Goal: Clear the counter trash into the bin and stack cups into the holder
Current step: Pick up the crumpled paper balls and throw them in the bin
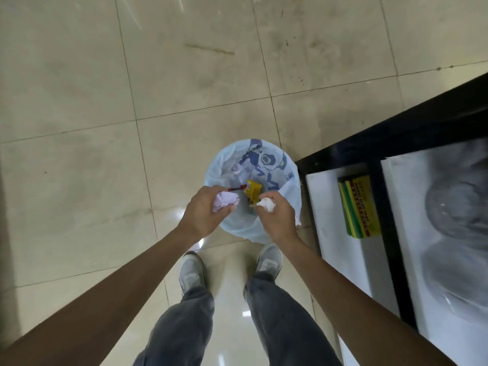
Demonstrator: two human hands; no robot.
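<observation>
Two hands, both yours, hold over the bin (264, 235), which serves as the reference point for every entry below.

1. Bin: round, lined with a pale blue plastic bag printed with darker blue shapes on its far inner wall. It stands on the beige tiled floor (184, 88), directly ahead of your feet.
2. Left hand (204, 213): above the bin's left rim, fingers curled tight around a crumpled pale lilac paper (224, 202). A thin red and black strip, perhaps a pen or a wrapper edge, sticks out from the same grasp toward the bin's middle; you cannot tell which.
3. Right hand (277, 216): above the bin's near right side, closed on a wad of white tissue (266, 203) that shows past the thumb and fingers.
4. Yellow wrapper (253, 194): over the bin's centre, between the two hands and touching or nearly touching the right one. Whether it is held or already lying inside is unclear.
5. Shoes (269, 262): grey pair, just nearer to you than the bin, with grey trouser legs above them.
6. Black-framed shelf unit (383, 202): immediately right of the bin, with white panels. A yellow and green pack (359, 207) lies on its panel closest to the bin.
</observation>
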